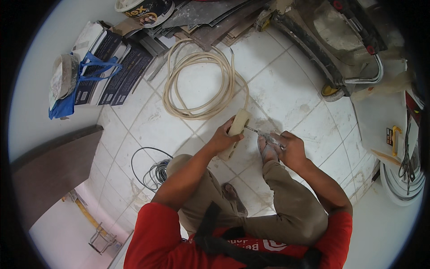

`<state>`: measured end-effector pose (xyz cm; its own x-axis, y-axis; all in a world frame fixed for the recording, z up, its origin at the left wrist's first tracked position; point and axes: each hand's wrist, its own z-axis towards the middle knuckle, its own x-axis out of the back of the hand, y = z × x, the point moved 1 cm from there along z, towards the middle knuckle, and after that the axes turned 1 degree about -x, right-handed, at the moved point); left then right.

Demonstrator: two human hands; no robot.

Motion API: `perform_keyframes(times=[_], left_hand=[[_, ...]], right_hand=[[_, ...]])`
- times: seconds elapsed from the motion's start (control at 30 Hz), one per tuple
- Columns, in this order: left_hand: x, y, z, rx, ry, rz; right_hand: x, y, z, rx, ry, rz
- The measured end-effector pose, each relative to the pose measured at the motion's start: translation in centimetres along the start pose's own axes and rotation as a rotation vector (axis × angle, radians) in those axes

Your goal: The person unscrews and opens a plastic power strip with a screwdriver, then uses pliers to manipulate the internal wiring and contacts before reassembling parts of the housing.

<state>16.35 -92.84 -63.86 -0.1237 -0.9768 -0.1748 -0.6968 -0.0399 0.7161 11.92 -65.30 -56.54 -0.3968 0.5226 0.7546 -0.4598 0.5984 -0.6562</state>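
Note:
A cream power strip [240,122] is gripped in my left hand [220,139], tilted above the tiled floor with my fingers wrapped round its body. My right hand [292,150] closes on the handle of a screwdriver [268,136] with a worn, pale grip. Its thin shaft points left, and the tip meets the strip's side near my left fingertips; whether it sits in a screw is too small to tell. From the strip's far end a cream cable runs into a loose coil [197,116] on the tiles ahead. My sandalled foot [268,152] is just under the screwdriver.
A thin grey wire coil [159,174] lies beside my left knee. Dark boxes [130,74] with a blue strap, and a bucket [154,18], stand at the far left. A black wheeled frame [309,54] occupies the far right. White tubing [401,188] lies coiled at right.

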Motion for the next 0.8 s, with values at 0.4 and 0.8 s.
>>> perform_keyframes(times=[0.4,0.8], left_hand=[[-1.6,0.2,1.3,-0.073,-0.044,0.046],[-0.4,-1.4,1.5,-0.137,-0.062,0.022]], right_hand=[[1.1,2.4,0.3,0.035,-0.143,-0.238],[0.6,2.1,0.7,-0.095,-0.153,0.056]])
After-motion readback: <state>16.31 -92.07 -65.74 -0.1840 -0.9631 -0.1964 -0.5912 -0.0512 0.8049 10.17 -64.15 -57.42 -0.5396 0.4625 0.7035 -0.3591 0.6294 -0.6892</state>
